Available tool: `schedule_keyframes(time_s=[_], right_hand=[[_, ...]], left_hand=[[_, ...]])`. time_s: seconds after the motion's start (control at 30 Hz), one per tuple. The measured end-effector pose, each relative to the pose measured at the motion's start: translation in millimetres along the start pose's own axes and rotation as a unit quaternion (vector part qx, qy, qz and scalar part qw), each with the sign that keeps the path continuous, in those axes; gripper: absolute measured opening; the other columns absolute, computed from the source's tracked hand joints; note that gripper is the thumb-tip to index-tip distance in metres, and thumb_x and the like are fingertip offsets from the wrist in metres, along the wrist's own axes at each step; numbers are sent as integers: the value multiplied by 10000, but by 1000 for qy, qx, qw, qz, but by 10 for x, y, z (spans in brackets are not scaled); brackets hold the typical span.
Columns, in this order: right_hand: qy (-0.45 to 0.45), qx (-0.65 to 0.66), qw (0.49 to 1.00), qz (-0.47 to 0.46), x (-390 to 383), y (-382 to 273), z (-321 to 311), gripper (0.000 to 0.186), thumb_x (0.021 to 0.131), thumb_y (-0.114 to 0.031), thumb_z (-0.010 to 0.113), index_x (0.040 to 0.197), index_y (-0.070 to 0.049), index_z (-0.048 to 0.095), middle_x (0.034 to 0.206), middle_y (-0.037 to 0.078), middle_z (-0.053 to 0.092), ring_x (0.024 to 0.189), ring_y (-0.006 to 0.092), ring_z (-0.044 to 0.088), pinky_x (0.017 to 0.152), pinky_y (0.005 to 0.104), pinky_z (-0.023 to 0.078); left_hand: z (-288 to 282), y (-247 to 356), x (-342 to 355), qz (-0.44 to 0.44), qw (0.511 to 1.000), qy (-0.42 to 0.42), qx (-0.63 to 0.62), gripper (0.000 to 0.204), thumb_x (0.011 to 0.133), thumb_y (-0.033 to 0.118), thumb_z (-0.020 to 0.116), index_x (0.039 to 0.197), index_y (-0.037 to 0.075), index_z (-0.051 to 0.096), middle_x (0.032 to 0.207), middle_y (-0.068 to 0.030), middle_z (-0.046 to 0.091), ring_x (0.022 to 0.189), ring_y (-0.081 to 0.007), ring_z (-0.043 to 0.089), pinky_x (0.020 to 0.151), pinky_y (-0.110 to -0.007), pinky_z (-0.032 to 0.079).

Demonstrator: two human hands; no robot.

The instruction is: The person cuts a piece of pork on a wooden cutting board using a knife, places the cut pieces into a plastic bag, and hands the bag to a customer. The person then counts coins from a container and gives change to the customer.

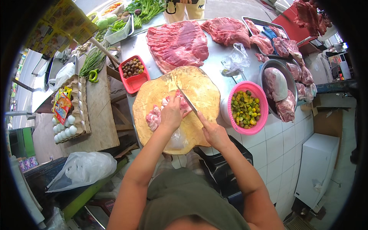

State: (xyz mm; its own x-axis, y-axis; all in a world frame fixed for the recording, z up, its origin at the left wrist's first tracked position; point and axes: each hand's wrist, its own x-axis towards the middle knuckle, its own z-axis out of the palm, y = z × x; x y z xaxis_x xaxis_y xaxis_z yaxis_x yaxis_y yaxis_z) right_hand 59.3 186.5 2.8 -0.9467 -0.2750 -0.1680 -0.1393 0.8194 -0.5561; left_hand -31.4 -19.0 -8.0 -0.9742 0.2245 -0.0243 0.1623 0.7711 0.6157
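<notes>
A thick round wooden chopping board [203, 82] lies in front of me. On its middle my left hand [171, 114] presses down on a strip of raw meat [186, 109], fingers bent over it. My right hand [215, 134] grips a knife [188, 100] by its handle; the blade slants up and left along the meat, close to my left fingertips. Cut pieces of pinkish meat [154, 118] lie to the left of that hand. Near the board's front edge is a clear plastic bag [177, 139]. My left fingers partly hide the meat.
Beyond the board lie large meat slabs [177, 43]. A red tray [133, 85] of small brown fruits stands left, a pink basket [264, 120] of cut green citrus right, beside a metal basin [293, 86] of meat. Eggs in a carton [85, 124] sit far left. Someone stands across the table.
</notes>
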Motion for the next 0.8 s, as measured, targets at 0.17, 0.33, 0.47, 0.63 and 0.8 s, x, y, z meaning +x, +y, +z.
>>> schedule_keyframes(time_s=[0.17, 0.33, 0.47, 0.63, 0.8], right_hand=[[-35, -18, 999, 3, 146, 4, 56, 739, 862, -72, 529, 1544, -229, 293, 700, 205, 637, 632, 396, 641, 601, 502, 516], [-72, -23, 997, 20, 246, -7, 35, 732, 869, -71, 536, 1543, -210, 286, 758, 236, 638, 691, 421, 636, 640, 508, 502], [-56, 9, 998, 20, 604, -24, 164, 721, 882, -103, 549, 1543, -214, 283, 768, 253, 648, 702, 429, 648, 657, 514, 509], [-31, 27, 999, 9, 743, -8, 286, 720, 886, -145, 589, 1539, -222, 295, 808, 265, 664, 732, 429, 664, 675, 514, 521], [-30, 31, 998, 34, 410, 27, 240, 727, 875, -136, 591, 1536, -235, 305, 785, 250, 662, 713, 428, 660, 658, 520, 523]], left_hand=[[79, -75, 122, 26, 1000, -12, -1, 344, 773, 139, 749, 1041, 22, 569, 1029, -167, 612, 910, -394, 649, 753, -473, 534], [186, -194, 203, 49, 999, -21, -10, 402, 743, 281, 813, 969, 17, 613, 1014, -158, 633, 900, -355, 664, 762, -453, 531], [219, -261, 261, 52, 998, -29, -9, 257, 771, 174, 745, 968, 46, 642, 1006, -171, 645, 906, -374, 656, 764, -454, 528], [147, -294, 225, 23, 998, -63, -21, 188, 777, 114, 714, 942, 53, 645, 1030, -161, 636, 920, -380, 640, 776, -445, 521], [202, -306, 197, 27, 998, 36, -51, 298, 741, 89, 744, 1012, 42, 630, 1065, -159, 612, 946, -365, 630, 799, -424, 518]])
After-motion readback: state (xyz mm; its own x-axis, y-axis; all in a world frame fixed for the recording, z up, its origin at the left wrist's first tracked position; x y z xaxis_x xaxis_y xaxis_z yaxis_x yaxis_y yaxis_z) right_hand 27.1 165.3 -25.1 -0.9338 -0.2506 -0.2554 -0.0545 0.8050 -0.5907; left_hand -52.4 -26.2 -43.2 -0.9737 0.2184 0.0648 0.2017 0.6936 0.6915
